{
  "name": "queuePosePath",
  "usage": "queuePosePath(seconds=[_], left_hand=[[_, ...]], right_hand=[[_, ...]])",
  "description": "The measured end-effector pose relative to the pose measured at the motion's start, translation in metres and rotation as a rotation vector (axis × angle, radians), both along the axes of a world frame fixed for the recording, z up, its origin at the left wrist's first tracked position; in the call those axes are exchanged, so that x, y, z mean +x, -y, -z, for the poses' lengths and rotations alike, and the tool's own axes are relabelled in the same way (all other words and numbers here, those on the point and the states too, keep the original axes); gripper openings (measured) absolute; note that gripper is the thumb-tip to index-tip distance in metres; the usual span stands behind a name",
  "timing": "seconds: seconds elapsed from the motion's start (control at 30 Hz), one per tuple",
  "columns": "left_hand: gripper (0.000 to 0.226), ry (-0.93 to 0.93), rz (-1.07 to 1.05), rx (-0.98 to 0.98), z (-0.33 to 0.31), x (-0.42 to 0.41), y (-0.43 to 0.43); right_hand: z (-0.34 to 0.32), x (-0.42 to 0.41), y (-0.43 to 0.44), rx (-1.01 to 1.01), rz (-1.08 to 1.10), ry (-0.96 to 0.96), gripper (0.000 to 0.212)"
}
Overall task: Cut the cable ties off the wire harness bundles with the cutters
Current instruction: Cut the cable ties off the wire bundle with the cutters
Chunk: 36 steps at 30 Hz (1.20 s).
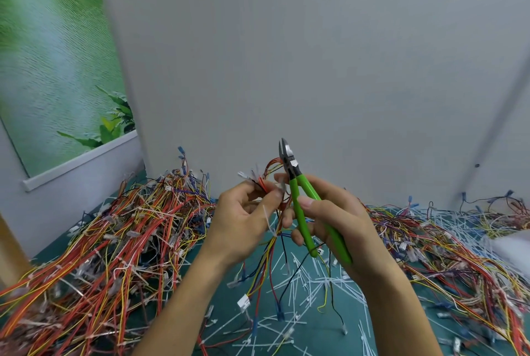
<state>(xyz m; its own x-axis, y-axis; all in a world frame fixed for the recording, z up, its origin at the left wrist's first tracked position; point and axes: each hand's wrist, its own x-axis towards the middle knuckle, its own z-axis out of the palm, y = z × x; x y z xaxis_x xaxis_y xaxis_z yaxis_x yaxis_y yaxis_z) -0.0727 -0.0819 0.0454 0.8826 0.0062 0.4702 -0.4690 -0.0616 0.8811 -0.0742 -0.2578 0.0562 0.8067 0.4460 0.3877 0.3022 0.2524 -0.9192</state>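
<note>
Fingers (274, 197) of left hand (241, 219) curled, pinching a wire harness bundle (262, 183) raised above the table (424, 298), mid-frame. Right hand (339, 222) wrapped round the green-handled cutters (296, 198), touching the bundle's right side. Cutters near upright, long axis leaning slightly left, jaws a little parted and pointing up toward the grey wall (315, 69). White cable tie (267, 216) dangling by the left thumb. Hemmed in by tangled harness piles left (114, 241) and right (430, 244); between them a teal lane littered with cut ties (301, 298).
</note>
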Motion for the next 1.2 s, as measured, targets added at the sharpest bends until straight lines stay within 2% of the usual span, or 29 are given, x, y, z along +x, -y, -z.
queuePosePath(seconds=[0.1, 0.3, 0.4, 0.53, 0.7, 0.9, 1.2], left_hand=[[0.029, -0.022, 0.029, -0.055, -0.002, 0.002, -0.001], [0.028, -0.063, 0.047, -0.094, 0.000, 0.004, 0.000], [0.028, -0.066, 0.034, -0.083, 0.001, 0.006, -0.001], [0.041, -0.080, 0.008, -0.048, 0.000, 0.005, -0.002], [0.054, -0.100, -0.036, -0.040, 0.000, 0.007, -0.004], [0.046, -0.068, 0.022, -0.052, -0.002, 0.008, -0.006], [0.035, -0.116, 0.122, 0.013, 0.004, 0.007, -0.001]], right_hand=[[-0.001, -0.001, 0.002, 0.009, -0.024, 0.011, 0.046], [-0.005, -0.002, 0.011, 0.093, -0.090, 0.013, 0.051], [-0.005, -0.001, 0.016, 0.069, -0.112, -0.008, 0.052], [-0.004, 0.001, 0.015, 0.064, -0.135, -0.015, 0.058], [-0.001, 0.004, 0.010, 0.019, -0.055, -0.005, 0.058], [0.001, 0.004, 0.008, -0.026, -0.053, 0.022, 0.042], [0.002, 0.002, 0.007, -0.127, 0.082, 0.077, 0.046]])
